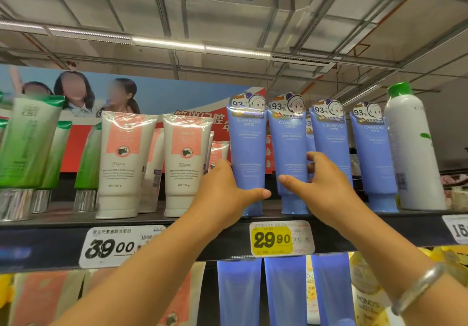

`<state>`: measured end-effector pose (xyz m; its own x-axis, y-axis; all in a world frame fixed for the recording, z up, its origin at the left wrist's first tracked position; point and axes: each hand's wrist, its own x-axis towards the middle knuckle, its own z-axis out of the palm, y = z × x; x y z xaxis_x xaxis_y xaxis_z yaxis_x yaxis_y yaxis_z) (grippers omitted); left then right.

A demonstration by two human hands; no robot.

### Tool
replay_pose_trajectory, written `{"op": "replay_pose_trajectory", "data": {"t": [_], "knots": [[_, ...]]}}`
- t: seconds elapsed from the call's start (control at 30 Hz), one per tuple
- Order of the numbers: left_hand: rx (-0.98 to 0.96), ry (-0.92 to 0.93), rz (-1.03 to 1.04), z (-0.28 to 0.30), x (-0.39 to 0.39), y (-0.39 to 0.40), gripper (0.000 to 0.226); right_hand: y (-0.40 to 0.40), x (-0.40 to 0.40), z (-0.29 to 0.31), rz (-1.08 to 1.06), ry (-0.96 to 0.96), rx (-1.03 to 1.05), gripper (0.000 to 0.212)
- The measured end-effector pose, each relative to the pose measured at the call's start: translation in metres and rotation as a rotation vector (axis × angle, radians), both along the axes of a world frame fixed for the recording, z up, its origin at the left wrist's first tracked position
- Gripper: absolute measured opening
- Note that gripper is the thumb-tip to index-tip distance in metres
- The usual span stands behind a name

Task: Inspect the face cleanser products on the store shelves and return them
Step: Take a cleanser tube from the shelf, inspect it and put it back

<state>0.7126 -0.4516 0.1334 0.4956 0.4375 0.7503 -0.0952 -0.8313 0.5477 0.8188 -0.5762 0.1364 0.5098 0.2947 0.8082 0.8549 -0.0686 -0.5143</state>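
Several blue face cleanser tubes stand cap-down in a row on the top shelf (177, 224). My left hand (225, 189) wraps around the leftmost blue tube (248, 143), thumb across its front near the cap. My right hand (319, 181) curls around the second blue tube (288, 146), thumb on its front and fingers behind its right side. Both tubes stand upright on the shelf. Two more blue tubes (372, 153) stand to the right.
White and pink tubes (121, 163) and green tubes (27, 141) stand to the left. A tall white bottle with a green cap (412, 153) is at the right. Price tags (281, 239) hang on the shelf edge. More tubes (238, 290) fill the shelf below.
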Motion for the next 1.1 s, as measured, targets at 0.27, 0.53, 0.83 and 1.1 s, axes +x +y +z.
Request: {"op": "replay_pose_trajectory", "data": {"t": [0.27,0.53,0.83,1.1], "knots": [[0.026,-0.004,0.053,-0.001,0.000,-0.002,0.056,0.000,0.001,0.000,0.068,0.000,0.041,0.046],[0.001,-0.004,0.058,0.000,-0.004,-0.007,0.058,-0.007,-0.009,0.002,0.189,-0.043,0.160,0.050],[-0.101,-0.283,-0.109,-0.025,-0.032,-0.049,0.033,-0.039,-0.040,-0.017,0.340,-0.115,0.327,0.052],[-0.511,-0.265,-0.543,-0.101,-0.051,-0.097,0.037,-0.070,-0.063,-0.078,0.518,0.065,0.316,0.044]]}}
